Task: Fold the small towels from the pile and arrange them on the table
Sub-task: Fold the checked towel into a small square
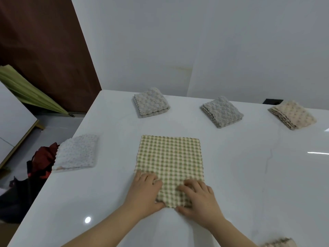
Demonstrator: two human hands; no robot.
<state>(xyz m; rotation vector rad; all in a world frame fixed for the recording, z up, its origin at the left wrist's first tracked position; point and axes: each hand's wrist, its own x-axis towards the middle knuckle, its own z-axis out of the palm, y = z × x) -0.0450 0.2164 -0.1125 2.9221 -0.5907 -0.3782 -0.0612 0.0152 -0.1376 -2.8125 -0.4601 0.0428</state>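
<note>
As both lie palm-down, left hand (146, 192) and right hand (200, 199) pinch the checked towel (170, 157), fingers (148, 177) curled.

The desk (231, 175) is glossy white. Toward its near edge lies a checked towel (170, 157) in green and cream gingham. Along the far edge are a left grey towel (151, 102) and a middle grey towel (221, 114), both faintly chequered, and a beige towel (292, 114) with small pinkish dots. At the left edge, a white towel (77, 153) carries fine pale speckles. Beyond that edge are a brown panel (44, 47), a green cloth (26, 88) and a red cloth (43, 157).
</note>
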